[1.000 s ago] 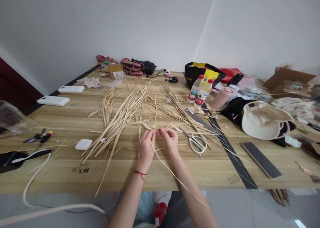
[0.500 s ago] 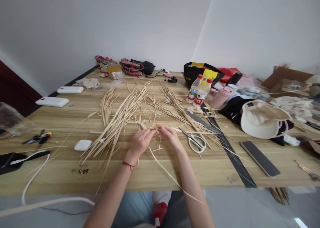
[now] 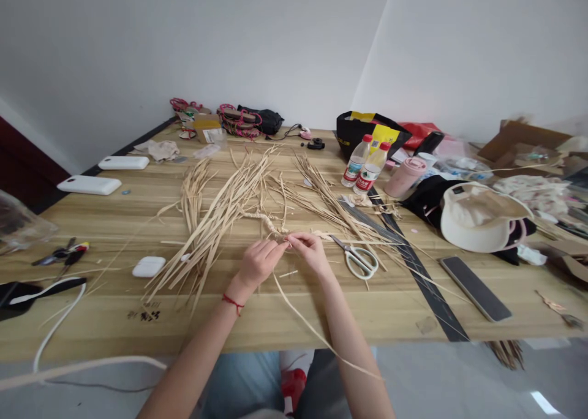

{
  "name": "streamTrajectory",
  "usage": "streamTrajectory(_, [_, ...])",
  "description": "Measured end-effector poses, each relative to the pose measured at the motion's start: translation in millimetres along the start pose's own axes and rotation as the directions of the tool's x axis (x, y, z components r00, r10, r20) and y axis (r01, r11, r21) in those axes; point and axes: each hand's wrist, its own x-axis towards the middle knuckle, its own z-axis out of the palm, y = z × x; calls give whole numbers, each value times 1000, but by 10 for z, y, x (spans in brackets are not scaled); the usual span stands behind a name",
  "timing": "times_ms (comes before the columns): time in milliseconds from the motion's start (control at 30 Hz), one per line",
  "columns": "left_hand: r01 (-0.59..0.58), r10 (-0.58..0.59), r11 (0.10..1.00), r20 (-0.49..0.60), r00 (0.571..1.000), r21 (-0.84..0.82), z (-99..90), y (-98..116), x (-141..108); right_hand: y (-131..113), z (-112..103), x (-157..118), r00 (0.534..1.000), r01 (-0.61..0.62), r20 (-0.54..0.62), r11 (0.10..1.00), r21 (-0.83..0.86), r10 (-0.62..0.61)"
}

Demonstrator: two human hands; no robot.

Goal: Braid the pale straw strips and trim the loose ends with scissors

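The wooden table point(image 3: 390, 309) spreads beneath everything, twelve o'clock being straight ahead of the person. On it the larger pile of straw point(image 3: 229, 201) fans out at about ten o'clock from the fingertips, and a slimmer bundle point(image 3: 324, 192) lies between one and two o'clock. The left hand point(image 3: 261, 261) reaches in from seven o'clock and the right hand point(image 3: 310, 252) from five, their fingertips meeting in a tight pinch with no visible gap. Both appear to have hold of the near end of the straw braid; which strand sits between which fingers is too small to tell. The scissors point(image 3: 361, 262) lie between three and four o'clock, just beside the right hand and touched by neither. The braid point(image 3: 267, 220) is on the table just beyond the pinch, its long axis running off towards ten o'clock, so its body is nearer the left hand. One loose strand point(image 3: 297, 312) trails from under the left hand towards five o'clock, across the right forearm. A pale snippet point(image 3: 289, 274) lies at six
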Motion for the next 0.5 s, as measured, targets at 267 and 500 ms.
streamTrajectory(267, [626, -723, 461, 142, 676, -629, 133, 274, 34, -62, 58, -36, 992, 93, -79, 992, -84, -99])
streamTrajectory(500, [670, -791, 42, 385, 475, -741, 83, 291, 98, -39, 48, -47, 995, 74, -65, 997, -33, -76])
